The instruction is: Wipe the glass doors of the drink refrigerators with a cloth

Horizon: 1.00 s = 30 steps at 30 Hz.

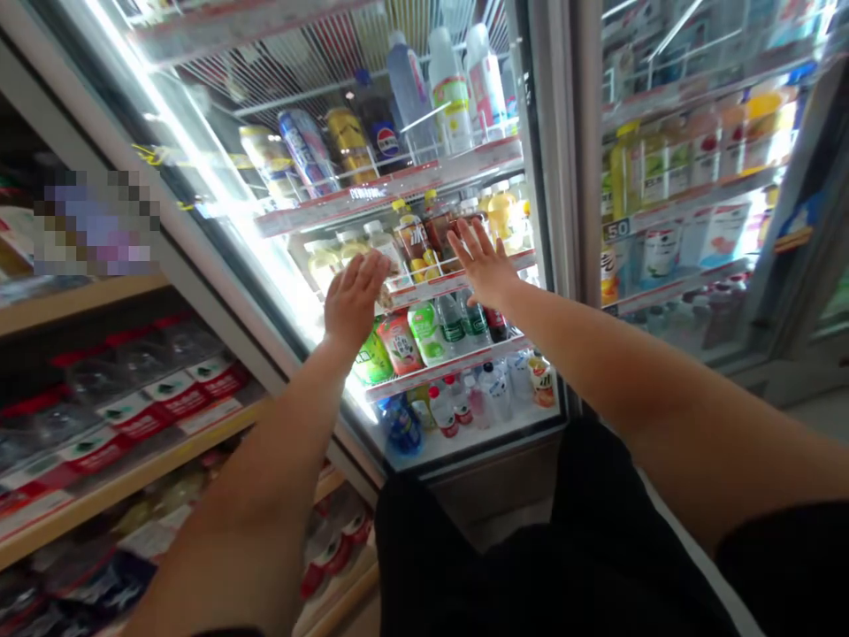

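At the far left, wooden shelves point(86, 301) are carrying red-and-white packs point(165, 398) and clear wrapped goods; a blurred patch is covering part of the upper shelf.

Next comes the cooler point(550, 133), lit from inside by a bright strip along its left edge. We are reaching both bare arms toward its front.

Our left hand point(354, 296) is raised with the palm facing the cooler. Its grip is spread, fingers loosely fanned, pinching nothing. The fingertips are lying over the pale bottles point(345, 252) on the middle shelf point(431, 287). We cannot tell whether the hand is touching the glass or a bottle.

Just right of it, an amber bottle point(411, 239) with a yellow cap is standing upright between the two hands, on the same shelf.

Our right hand point(483, 264) is held a little higher, palm forward. Its grip is also spread wide and is holding nothing. Its fingers are overlapping the dark bottles point(441, 226) behind them; contact cannot be judged.

Above the hands, cans point(309, 150) and tall white bottles point(451, 84) are standing on an upper shelf. Below the hands, green bottles point(428, 332) are filling the next shelf, and small clear bottles point(491, 389) are standing on the bottom one.

At the right, a second cooler point(690, 177) is showing yellow bottles point(627, 172) and white cartons point(660, 248) behind glass.

Our dark clothing point(531, 548) is filling the lower centre.
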Available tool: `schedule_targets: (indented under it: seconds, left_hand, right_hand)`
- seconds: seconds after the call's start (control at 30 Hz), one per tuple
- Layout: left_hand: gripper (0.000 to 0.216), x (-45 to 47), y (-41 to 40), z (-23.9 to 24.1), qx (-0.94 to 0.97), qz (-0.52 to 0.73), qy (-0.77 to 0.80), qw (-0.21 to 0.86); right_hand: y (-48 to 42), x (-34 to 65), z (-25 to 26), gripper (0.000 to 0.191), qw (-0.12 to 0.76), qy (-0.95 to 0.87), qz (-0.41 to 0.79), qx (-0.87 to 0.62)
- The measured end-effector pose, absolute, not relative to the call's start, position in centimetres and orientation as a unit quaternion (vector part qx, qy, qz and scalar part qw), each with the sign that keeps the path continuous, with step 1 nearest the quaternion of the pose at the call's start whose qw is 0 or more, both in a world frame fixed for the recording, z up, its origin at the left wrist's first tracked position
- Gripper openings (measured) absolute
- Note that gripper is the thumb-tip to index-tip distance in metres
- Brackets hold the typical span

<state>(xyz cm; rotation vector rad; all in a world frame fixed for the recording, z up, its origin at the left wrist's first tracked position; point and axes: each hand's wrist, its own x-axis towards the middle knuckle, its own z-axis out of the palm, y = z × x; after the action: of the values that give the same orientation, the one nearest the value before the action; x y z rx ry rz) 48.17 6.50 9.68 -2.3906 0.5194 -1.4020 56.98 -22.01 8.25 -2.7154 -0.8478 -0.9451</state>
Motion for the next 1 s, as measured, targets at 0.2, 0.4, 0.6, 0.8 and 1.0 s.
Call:
schedule_targets:
  seconds: [0.2,0.4,0.6,0.8,1.0]
  left_hand:
    - [0.058,48.1,5.8,8.1,-0.826,-0.511,0.185,0.151]
    - [0.056,48.0,6.2,8.9,-0.838,-0.455,0.234,0.191]
    - [0.058,47.9,7.3,9.9,-0.804,-0.559,0.153,0.130]
    - [0.052,47.3,7.0,7.7,-0.836,-0.462,0.234,0.180]
    - [0.057,48.2,6.6,10.7,-0.823,-0.543,0.138,0.099]
  right_hand:
    - [-22.1,55.6,8.7,0.142,0.083,-0.269,-0.288,-0.915]
    - [-22.1,55.8,8.6,0.138,0.076,-0.266,-0.288,-0.917]
    - [-22.0,56.2,8.3,0.144,0.073,-0.266,-0.295,-0.915]
    - [-22.1,56.0,8.3,0.141,0.075,-0.266,-0.290,-0.916]
    - [-22.3,56.0,8.1,0.140,0.078,-0.272,-0.302,-0.910]
